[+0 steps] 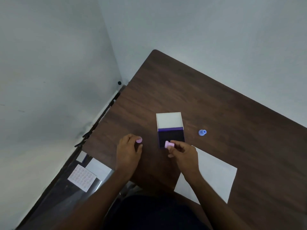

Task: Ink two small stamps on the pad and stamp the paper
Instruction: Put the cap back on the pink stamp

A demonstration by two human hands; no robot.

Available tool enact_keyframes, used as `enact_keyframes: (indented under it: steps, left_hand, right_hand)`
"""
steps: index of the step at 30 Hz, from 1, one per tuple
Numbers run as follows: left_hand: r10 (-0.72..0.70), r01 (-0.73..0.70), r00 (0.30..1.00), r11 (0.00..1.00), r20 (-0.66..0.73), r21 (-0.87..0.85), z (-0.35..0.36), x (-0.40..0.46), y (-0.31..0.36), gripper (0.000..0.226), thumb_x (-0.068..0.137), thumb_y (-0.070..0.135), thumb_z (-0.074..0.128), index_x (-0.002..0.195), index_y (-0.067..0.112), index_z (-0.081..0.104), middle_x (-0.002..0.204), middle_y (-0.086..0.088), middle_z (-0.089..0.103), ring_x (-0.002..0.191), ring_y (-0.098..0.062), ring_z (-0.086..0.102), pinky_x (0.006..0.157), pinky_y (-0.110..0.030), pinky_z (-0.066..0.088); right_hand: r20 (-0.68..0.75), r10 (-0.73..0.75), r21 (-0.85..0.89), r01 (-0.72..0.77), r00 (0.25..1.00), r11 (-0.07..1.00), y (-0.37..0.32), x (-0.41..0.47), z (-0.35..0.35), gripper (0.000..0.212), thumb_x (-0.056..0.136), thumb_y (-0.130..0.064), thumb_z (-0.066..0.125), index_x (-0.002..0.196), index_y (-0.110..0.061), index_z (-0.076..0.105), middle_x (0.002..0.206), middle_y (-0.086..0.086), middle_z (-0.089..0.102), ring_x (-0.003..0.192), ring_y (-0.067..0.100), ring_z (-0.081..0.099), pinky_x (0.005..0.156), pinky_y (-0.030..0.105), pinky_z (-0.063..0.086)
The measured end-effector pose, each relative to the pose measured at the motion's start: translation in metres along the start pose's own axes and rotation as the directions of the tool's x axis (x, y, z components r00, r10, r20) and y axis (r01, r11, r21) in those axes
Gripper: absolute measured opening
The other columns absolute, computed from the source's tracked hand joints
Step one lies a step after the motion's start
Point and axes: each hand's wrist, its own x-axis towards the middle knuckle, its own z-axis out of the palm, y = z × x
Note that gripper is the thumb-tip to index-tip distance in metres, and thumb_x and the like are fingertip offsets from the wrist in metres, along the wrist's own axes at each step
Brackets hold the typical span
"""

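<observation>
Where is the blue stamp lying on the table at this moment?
In the head view, the blue stamp lies alone on the table, right of the open ink pad and beyond the white paper, untouched by either hand.

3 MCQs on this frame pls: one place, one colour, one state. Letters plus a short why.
1. Where is the blue stamp?
A. on the paper
B. on the table right of the ink pad
C. in the left hand

2. What colour is the stamp in the right hand?
A. pink
B. green
C. black

3. What state is the ink pad in?
A. lid closed
B. lid open
C. upside down

Answers:
1 B, it lies alone on the table.
2 A, the pink stamp is pinched over the pad.
3 B, the white lid is flipped back.
</observation>
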Motion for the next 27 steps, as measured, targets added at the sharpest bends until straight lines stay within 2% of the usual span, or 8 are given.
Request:
enact_keyframes:
  steps: [3, 7, 10, 14, 16, 20, 24, 27]
  left_hand:
    - [-0.007, 0.005, 0.999, 0.999, 0.050, 0.034, 0.001, 0.004, -0.004, 0.043, 0.086, 0.033, 0.066, 0.127, 0.023, 0.055, 0.127, 0.001, 0.056, 0.116, -0.016, 0.049, 0.100, -0.030, 0.038]
    - [-0.036, 0.033, 0.994, 0.999, 0.104, 0.034, 0.005, 0.007, -0.008, 0.052, 0.086, 0.036, 0.066, 0.133, 0.021, 0.051, 0.132, -0.001, 0.053, 0.119, -0.017, 0.047, 0.101, -0.031, 0.038]
    - [-0.007, 0.005, 0.995, 1.000, 0.099, 0.023, 0.009, 0.011, -0.011, 0.045, 0.084, 0.034, 0.068, 0.126, 0.019, 0.057, 0.123, -0.002, 0.056, 0.111, -0.014, 0.049, 0.095, -0.025, 0.039]
    - [-0.083, 0.090, 0.993, 0.992, 0.080, -0.087, 0.012, 0.015, -0.013, 0.027, 0.087, 0.042, 0.062, 0.106, 0.024, 0.065, 0.107, 0.006, 0.062, 0.095, -0.002, 0.047, 0.088, -0.023, 0.045]
    - [-0.122, 0.134, 0.988, 0.983, 0.096, -0.125, 0.010, 0.014, -0.012, 0.030, 0.088, 0.048, 0.058, 0.107, 0.026, 0.065, 0.107, 0.009, 0.063, 0.092, -0.001, 0.049, 0.088, -0.023, 0.044]
    - [-0.129, 0.153, 0.985, 0.964, 0.118, -0.218, -0.002, 0.013, 0.001, 0.032, 0.087, 0.051, 0.056, 0.110, 0.030, 0.063, 0.098, 0.019, 0.059, 0.080, 0.006, 0.051, 0.078, -0.009, 0.036]
    - [-0.022, 0.057, 0.993, 0.948, 0.115, -0.312, -0.012, 0.011, 0.020, 0.023, 0.083, 0.038, 0.069, 0.104, 0.030, 0.066, 0.094, 0.023, 0.057, 0.085, 0.011, 0.055, 0.073, -0.002, 0.041]
    - [0.006, 0.067, 0.977, 0.939, 0.213, -0.338, -0.017, 0.008, 0.031, 0.024, 0.079, 0.035, 0.074, 0.101, 0.033, 0.066, 0.091, 0.027, 0.056, 0.086, 0.012, 0.055, 0.071, 0.003, 0.039]
  right_hand:
    - [-0.006, 0.003, 0.024, -0.003, 1.000, 1.000, -0.001, 0.000, 0.003, 0.024, 0.084, -0.026, 0.069, 0.107, -0.017, 0.070, 0.096, -0.002, 0.072, 0.075, 0.009, 0.068, 0.076, 0.022, 0.057]
    - [0.012, 0.032, 0.063, -0.032, 0.999, 0.997, -0.003, 0.001, 0.004, 0.024, 0.084, -0.023, 0.069, 0.107, -0.014, 0.070, 0.096, 0.001, 0.073, 0.072, 0.012, 0.070, 0.077, 0.029, 0.059]
    - [0.015, 0.054, 0.090, -0.055, 0.998, 0.994, -0.004, 0.001, 0.004, 0.023, 0.084, -0.023, 0.070, 0.105, -0.014, 0.071, 0.094, 0.002, 0.074, 0.072, 0.014, 0.070, 0.078, 0.032, 0.059]
    - [0.005, 0.069, 0.096, -0.069, 0.998, 0.993, -0.004, 0.001, 0.002, 0.023, 0.083, -0.023, 0.070, 0.104, -0.015, 0.071, 0.095, 0.001, 0.073, 0.074, 0.013, 0.070, 0.078, 0.031, 0.059]
    - [0.008, 0.075, 0.099, -0.076, 0.997, 0.992, -0.004, 0.002, 0.002, 0.023, 0.083, -0.023, 0.070, 0.105, -0.014, 0.071, 0.095, 0.001, 0.073, 0.074, 0.013, 0.070, 0.079, 0.032, 0.059]
    - [0.023, 0.089, 0.135, -0.091, 0.996, 0.987, -0.004, 0.003, 0.003, 0.023, 0.082, -0.022, 0.071, 0.104, -0.014, 0.071, 0.093, 0.000, 0.073, 0.073, 0.015, 0.071, 0.078, 0.034, 0.060]
    - [0.083, 0.138, 0.261, -0.155, 0.987, 0.953, -0.008, 0.005, 0.005, 0.017, 0.080, -0.020, 0.073, 0.098, -0.017, 0.073, 0.083, -0.003, 0.076, 0.070, 0.018, 0.072, 0.073, 0.032, 0.060]
    - [0.141, 0.152, 0.315, -0.190, 0.978, 0.930, -0.012, 0.007, 0.007, 0.013, 0.079, -0.019, 0.074, 0.092, -0.020, 0.074, 0.079, -0.002, 0.076, 0.070, 0.022, 0.073, 0.072, 0.031, 0.060]
